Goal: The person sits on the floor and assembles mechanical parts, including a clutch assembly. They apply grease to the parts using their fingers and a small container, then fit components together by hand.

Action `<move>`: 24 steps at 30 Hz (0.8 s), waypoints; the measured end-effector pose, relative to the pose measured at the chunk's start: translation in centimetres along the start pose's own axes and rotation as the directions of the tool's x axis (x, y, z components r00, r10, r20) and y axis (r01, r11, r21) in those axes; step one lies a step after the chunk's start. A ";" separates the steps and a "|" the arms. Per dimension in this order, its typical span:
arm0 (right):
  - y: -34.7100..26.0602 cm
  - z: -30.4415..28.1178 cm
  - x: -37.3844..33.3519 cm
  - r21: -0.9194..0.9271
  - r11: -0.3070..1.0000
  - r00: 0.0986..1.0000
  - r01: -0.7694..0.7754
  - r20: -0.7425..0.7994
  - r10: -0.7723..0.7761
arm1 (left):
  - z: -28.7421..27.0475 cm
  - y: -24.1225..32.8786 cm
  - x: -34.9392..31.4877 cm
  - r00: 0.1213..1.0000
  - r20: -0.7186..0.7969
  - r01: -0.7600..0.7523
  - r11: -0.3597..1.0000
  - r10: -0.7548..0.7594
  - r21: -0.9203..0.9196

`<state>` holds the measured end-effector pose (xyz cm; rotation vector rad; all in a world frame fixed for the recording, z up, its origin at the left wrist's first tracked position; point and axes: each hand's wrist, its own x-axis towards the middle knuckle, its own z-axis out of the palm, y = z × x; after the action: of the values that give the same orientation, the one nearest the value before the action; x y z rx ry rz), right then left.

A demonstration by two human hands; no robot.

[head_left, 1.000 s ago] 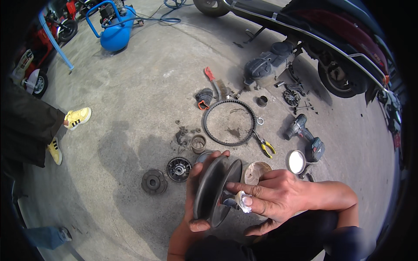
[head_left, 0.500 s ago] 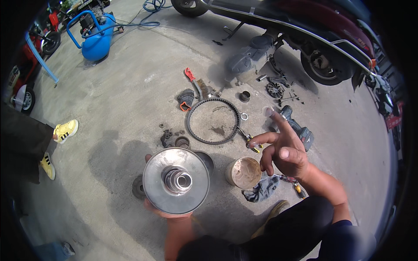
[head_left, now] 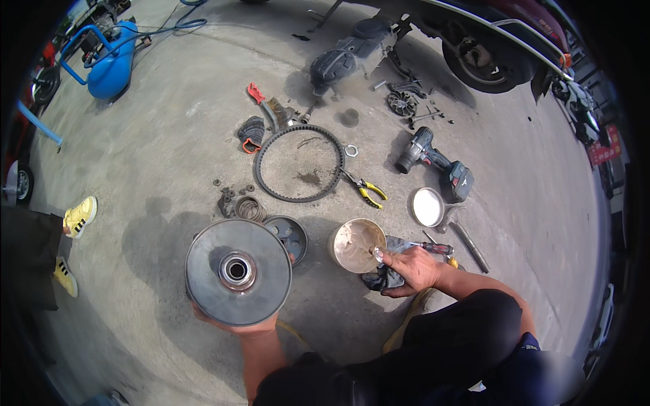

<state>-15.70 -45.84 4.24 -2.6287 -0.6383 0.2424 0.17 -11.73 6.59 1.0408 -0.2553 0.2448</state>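
Note:
My left hand (head_left: 247, 326) supports a round grey metal pulley (head_left: 203, 271) from below, fingers wrapped under its rim. The disc's hollow hub (head_left: 237, 269) faces up toward me. At the right rim of a can of pale grease (head_left: 359, 245) is my right hand (head_left: 412, 269), its fingers apart. A whitish dab of grease (head_left: 378, 254) sits on one fingertip. Beneath and beside that hand lies a dark grey rag (head_left: 379, 279); whether the hand touches it, I cannot tell.
A toothed belt (head_left: 261, 169), yellow-handled pliers (head_left: 369, 193), a cordless impact wrench (head_left: 433, 159), a white-faced lid (head_left: 428, 206) and a hammer (head_left: 467, 243) lie on the concrete. Beyond them stands a scooter (head_left: 474, 54). Yellow shoes (head_left: 81, 215) of another person are at left.
My right hand has moved down from above the tools to the grease can's rim. My left hand has moved left with the pulley, whose hub now points more toward me.

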 end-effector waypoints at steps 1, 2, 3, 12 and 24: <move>0.4 0.7 -0.1 0.000 1.000 0.999 0.016 -0.034 -0.016 | 0.2 0.0 0.0 1.000 0.008 0.025 1.000 -0.025 -0.017; 0.7 1.3 0.0 0.000 0.999 0.997 0.036 -0.067 -0.036 | 0.5 -0.1 -0.1 0.999 0.013 0.042 0.999 -0.041 -0.030; 1.0 1.8 -0.2 0.006 0.999 0.994 0.047 -0.101 -0.047 | 0.6 -0.1 -0.2 0.998 0.016 0.054 0.998 -0.054 -0.035; 3.7 -1.5 -4.1 -0.054 0.999 0.994 0.008 -0.106 -0.013 | 0.1 0.2 -0.7 0.994 0.024 0.111 0.992 -0.110 -0.056; 0.9 -1.0 0.6 -0.698 0.714 0.994 0.046 0.106 0.040 | -0.5 0.3 -2.1 0.984 0.025 0.179 0.980 -0.177 -0.085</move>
<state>-14.57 -46.68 4.69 -3.3671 -0.9185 0.1676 -1.90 -11.34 5.92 0.9735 -0.1854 0.0625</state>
